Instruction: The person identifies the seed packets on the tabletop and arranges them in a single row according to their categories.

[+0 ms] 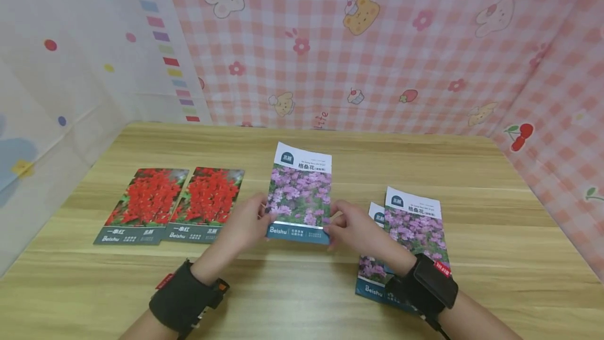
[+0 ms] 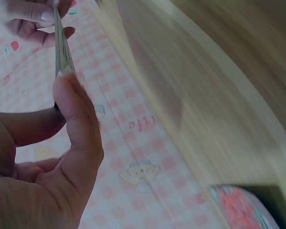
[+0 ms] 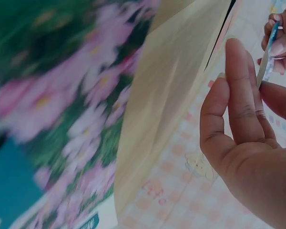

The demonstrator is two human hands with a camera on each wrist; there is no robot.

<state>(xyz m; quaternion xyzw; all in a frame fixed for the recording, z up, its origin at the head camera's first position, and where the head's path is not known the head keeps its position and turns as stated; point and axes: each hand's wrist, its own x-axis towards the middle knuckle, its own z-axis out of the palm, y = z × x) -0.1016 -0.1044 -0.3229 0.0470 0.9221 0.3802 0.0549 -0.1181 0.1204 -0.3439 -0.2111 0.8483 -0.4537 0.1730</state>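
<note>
A seed packet with pink-purple flowers (image 1: 301, 193) is held up over the middle of the table, its printed front facing me. My left hand (image 1: 247, 219) pinches its left edge near the bottom, thumb in front. On the opposite edge, my right hand (image 1: 356, 227) pinches it the same way. The left wrist view shows the packet (image 2: 63, 55) edge-on between both hands. Under my right forearm lie two more pink-flower packets, one (image 1: 417, 224) overlapping the other (image 1: 370, 272); the wrist strap hides part of them.
Two red-flower seed packets, one (image 1: 143, 198) beside the other (image 1: 207, 198), lie on the left of the wooden table (image 1: 292, 298). Behind the table hangs a pink checked cloth (image 1: 302, 77), with a pale cloth (image 1: 61, 93) along the left side.
</note>
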